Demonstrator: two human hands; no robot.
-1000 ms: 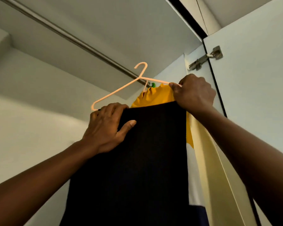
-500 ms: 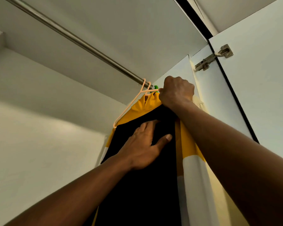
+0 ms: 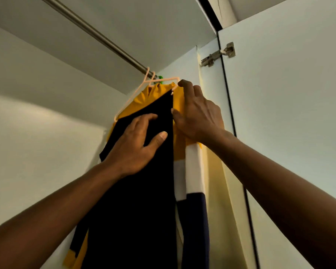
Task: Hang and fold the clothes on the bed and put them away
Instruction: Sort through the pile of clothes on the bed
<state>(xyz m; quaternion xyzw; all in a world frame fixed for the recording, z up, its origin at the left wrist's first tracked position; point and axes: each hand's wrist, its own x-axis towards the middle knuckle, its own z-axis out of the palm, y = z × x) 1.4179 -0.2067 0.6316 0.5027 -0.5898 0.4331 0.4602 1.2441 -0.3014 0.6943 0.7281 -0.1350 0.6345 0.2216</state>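
Hanging step, nearly done: the black garment (image 3: 144,200) on its peach hanger (image 3: 128,102) hangs at the wardrobe rail's (image 3: 97,35) right end. Left hand (image 3: 132,144) lies spread flat on it. Right hand (image 3: 198,117) curls at the hanger's tip, grip unclear. Next: release gently.

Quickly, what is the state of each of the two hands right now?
Left hand: open, resting flat on the black garment.
Right hand: fingers bent at the end of the peach hanger; grip cannot be told.
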